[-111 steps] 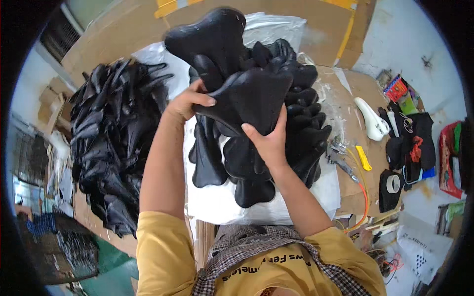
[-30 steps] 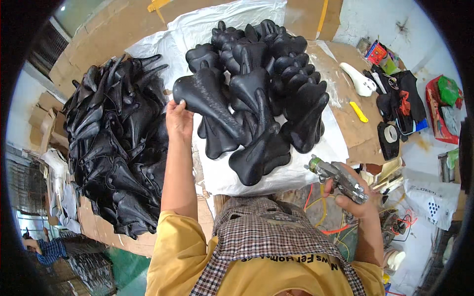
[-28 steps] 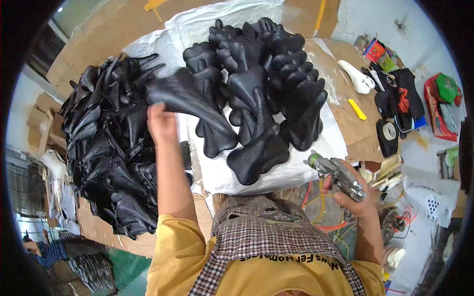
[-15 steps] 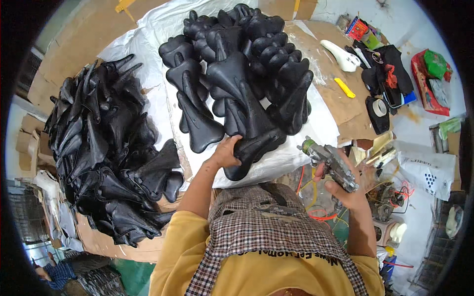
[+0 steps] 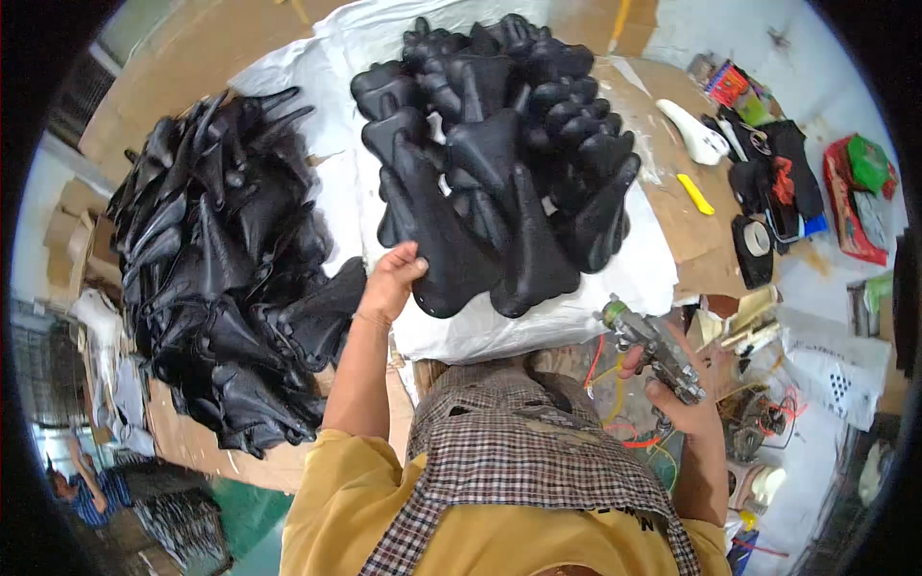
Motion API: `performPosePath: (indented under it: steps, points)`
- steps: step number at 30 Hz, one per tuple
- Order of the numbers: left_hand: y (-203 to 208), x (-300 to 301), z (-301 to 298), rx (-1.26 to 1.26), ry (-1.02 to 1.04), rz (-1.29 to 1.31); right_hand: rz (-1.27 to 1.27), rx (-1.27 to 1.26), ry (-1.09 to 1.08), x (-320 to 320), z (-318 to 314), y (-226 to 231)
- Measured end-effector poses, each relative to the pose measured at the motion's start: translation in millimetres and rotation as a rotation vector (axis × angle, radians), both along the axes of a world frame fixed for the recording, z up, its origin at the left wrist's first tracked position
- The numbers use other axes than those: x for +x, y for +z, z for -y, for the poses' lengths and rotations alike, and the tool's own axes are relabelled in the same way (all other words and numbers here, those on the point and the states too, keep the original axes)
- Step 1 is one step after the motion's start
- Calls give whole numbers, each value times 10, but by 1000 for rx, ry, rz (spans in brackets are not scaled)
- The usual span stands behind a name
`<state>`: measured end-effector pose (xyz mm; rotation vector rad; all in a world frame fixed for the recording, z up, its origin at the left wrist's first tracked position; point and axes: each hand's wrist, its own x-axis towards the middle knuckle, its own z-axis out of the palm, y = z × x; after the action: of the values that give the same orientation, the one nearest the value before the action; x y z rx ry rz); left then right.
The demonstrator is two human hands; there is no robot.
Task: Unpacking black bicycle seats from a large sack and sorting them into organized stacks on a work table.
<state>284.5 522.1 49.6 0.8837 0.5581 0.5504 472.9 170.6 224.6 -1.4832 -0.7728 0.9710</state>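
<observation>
My left hand (image 5: 392, 280) is closed at the left edge of a black bicycle saddle (image 5: 449, 257), its fingers curled against the rim. That saddle lies at the front left of a stack of black saddles (image 5: 480, 82) set in overlapping rows, its wide end toward me. Beside it on the right lies another black saddle (image 5: 530, 259). My right hand (image 5: 684, 408) is wrapped round a metal spray gun (image 5: 658, 355), held up off the right front corner of the white-covered table (image 5: 451, 336). The gun's nozzle end points up and left, away from me.
A loose heap of black saddles (image 5: 221, 288) fills the left side. On cardboard at the right lie a white saddle (image 5: 693, 132), a yellow cutter (image 5: 695, 194) and a tape roll (image 5: 757, 239). Orange and yellow hoses (image 5: 615, 403) hang below the gun. Another person (image 5: 91, 485) is at the lower left.
My left hand has moved left and up, and the saddle under it has turned from crosswise to lengthwise on the left row. The spray gun stays in my right hand. The whole view has shifted slightly.
</observation>
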Motion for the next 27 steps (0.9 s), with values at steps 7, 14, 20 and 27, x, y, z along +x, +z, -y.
performPosePath:
  steps: [7,14,20,27]
  points:
    - [265,722,69,-190,88,175,136,-49,95,95,434,149]
    - [10,926,575,-224,-38,50,163,74,-73,62,573,275]
    - [-189,598,632,-194,88,16,205,49,-34,93,955,333]
    - [-265,-201,291,-77,170,43,118,-179,-86,163,1226,54]
